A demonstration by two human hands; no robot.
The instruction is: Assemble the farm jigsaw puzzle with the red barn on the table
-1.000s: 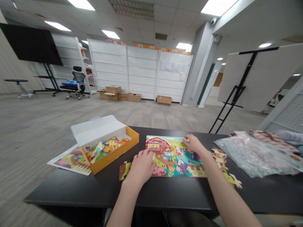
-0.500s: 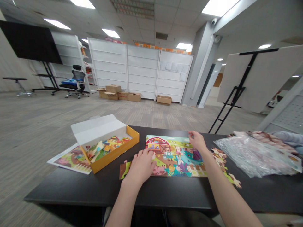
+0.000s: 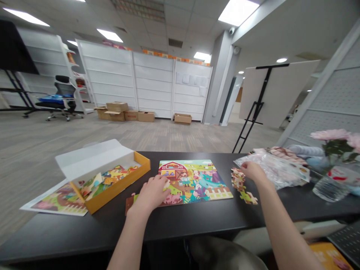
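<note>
A jigsaw puzzle [image 3: 197, 183] with a farm scene lies flat on the black table, a red barn at its upper left. My left hand [image 3: 153, 191] rests over its left side, fingers stretched out and loosely bent on the surface. Partly under that hand, a brown and green puzzle piece [image 3: 129, 202] sticks out to the left. My right hand [image 3: 253, 172] is right of the puzzle, at the upper end of a row of loose puzzle pieces [image 3: 239, 182]. Its fingers are bent with the tips beside the pieces, and no piece shows in them.
A yellow box [image 3: 118, 187] with a raised white lid holds more pieces at the left, on a printed picture sheet [image 3: 56, 200]. Clear plastic bags [image 3: 275, 168] lie beyond my right hand. A glass vase [image 3: 330, 187] with pink flowers stands at the far right.
My right hand has moved from the puzzle's upper right corner to the loose pieces at the right. My left hand stays on the puzzle. The view has turned right.
</note>
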